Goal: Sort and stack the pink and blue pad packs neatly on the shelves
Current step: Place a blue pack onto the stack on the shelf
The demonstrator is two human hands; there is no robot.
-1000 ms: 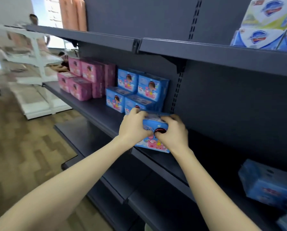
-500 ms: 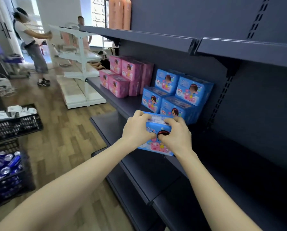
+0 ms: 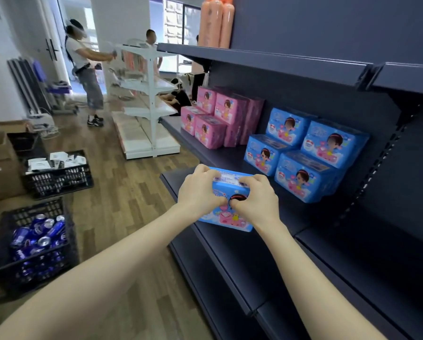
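The left hand (image 3: pixel 200 192) and right hand (image 3: pixel 253 200) both grip 1 blue rectangular plastic pad pack (image 3: pixel 226 218), fingers curled over its top edge and thumbs pressed on its printed face. The pack's long axis runs sideways from hand to hand, its printed face tilted toward the person. It is held over the front edge of the dark grey metal shelf (image 3: pixel 230 157), near 4 stacked blue pad packs (image 3: pixel 303 153) with pink pad packs (image 3: pixel 217 119) beyond.

Left forearm (image 3: pixel 112 263) and right forearm (image 3: pixel 301 263) show bare to the frame's edge. Left grip (image 3: pixel 200 192) and right grip (image 3: pixel 255 201) are bare hands.
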